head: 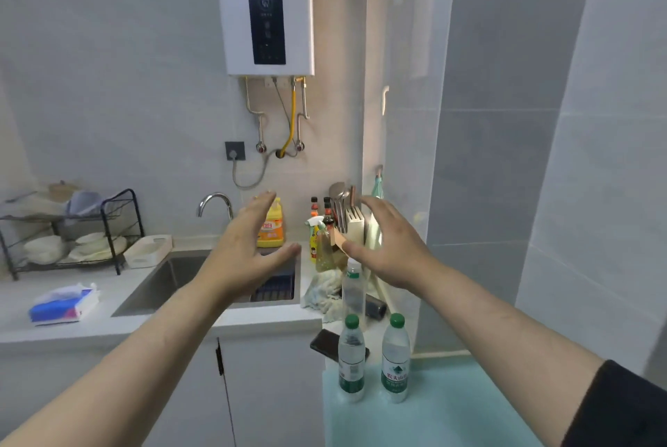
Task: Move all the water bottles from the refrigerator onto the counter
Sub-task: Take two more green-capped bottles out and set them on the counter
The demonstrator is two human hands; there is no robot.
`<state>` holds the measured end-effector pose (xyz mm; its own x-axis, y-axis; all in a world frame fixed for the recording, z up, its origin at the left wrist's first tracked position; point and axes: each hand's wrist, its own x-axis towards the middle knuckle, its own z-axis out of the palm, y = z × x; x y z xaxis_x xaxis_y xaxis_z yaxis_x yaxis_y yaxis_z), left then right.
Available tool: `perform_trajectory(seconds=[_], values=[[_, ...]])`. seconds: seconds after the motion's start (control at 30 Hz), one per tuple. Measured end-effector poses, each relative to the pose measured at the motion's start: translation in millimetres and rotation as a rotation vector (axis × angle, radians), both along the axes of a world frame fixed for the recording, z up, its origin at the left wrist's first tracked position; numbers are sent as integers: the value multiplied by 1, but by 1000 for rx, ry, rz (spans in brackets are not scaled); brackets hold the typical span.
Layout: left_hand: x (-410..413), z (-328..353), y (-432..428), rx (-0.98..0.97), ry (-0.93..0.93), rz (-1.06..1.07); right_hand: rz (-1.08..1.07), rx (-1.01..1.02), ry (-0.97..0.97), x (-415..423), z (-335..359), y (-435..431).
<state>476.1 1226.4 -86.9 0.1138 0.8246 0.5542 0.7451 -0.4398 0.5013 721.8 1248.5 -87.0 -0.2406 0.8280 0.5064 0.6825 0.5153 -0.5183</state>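
Note:
Two green-capped water bottles stand upright on a pale green surface (451, 410) at lower right: one bottle (351, 360) on the left, another bottle (395, 360) beside it. A third bottle with a white cap (353, 293) stands behind them on the white counter (267, 320). My left hand (249, 248) is raised over the sink, fingers spread, holding nothing. My right hand (389, 248) hovers above the white-capped bottle, open and empty. No refrigerator is in view.
A steel sink (173, 280) with faucet (214, 204) lies left of centre. A dish rack (72, 230), tissue pack (63, 306), yellow detergent jug (272, 226), spray bottle (319, 244), knife block (355, 223), cloth (325, 291) and a dark phone (325, 343) crowd the counter. A water heater (265, 10) hangs above.

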Motion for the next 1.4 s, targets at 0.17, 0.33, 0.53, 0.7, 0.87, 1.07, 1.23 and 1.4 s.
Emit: perform_trajectory(seconds=[0.17,0.33,0.53,0.7,0.87,1.07,1.23,1.4], values=[[-35,65,-100,135,-16,103,125,94,73,-43,57,-67],[-73,105,-217,241,24,297,376,190,101,-96,94,-136],[-89,147,-365,352,148,561,699,315,136,-159,130,-228],[-98,170,-504,413,245,799,961,373,236,-227,153,-325],[-116,186,-757,444,330,1220,1359,396,284,-333,181,-533],[-128,184,-868,410,271,1451,1544,433,349,-373,184,-630],[-132,180,-905,399,253,1545,1580,410,386,-389,177,-655],[-167,175,-1018,374,262,1663,1661,394,346,-445,175,-767]])
